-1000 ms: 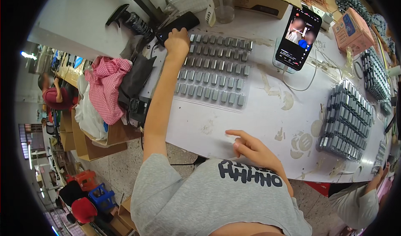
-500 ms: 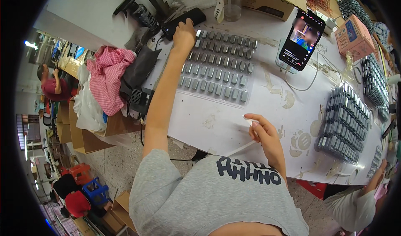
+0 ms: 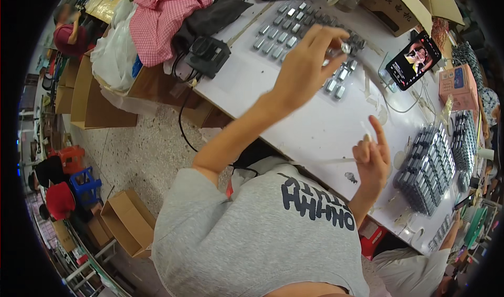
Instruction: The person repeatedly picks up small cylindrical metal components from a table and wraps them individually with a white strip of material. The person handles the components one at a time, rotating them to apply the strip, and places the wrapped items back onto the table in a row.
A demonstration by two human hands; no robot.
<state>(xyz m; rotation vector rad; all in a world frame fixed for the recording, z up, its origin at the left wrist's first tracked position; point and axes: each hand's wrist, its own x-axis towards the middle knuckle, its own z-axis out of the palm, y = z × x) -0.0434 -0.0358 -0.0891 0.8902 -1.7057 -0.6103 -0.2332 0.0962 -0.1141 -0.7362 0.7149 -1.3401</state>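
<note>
My left hand (image 3: pixel 304 68) is raised above the white table (image 3: pixel 315 123), thumb and fingertips pinched on a small silver-grey block (image 3: pixel 345 47). Under it, rows of the same small blocks (image 3: pixel 281 32) lie on the table. My right hand (image 3: pixel 374 158) hovers near the table's front edge with its index finger up. It pinches a thin pale strip (image 3: pixel 331 161) that trails off to the left. A second dense batch of grey blocks (image 3: pixel 428 165) lies just right of that hand.
A phone (image 3: pixel 413 60) with a lit screen is propped behind the rows, beside cardboard boxes (image 3: pixel 399 3). A pink checked cloth (image 3: pixel 163 13) and a black device (image 3: pixel 207 55) lie at the table's left end. An open carton (image 3: pixel 126 221) is on the floor. Another person (image 3: pixel 415 273) sits lower right.
My left hand has come back from the far end of the rows and now holds a small block in the air. My right hand has lifted off the table with the strip.
</note>
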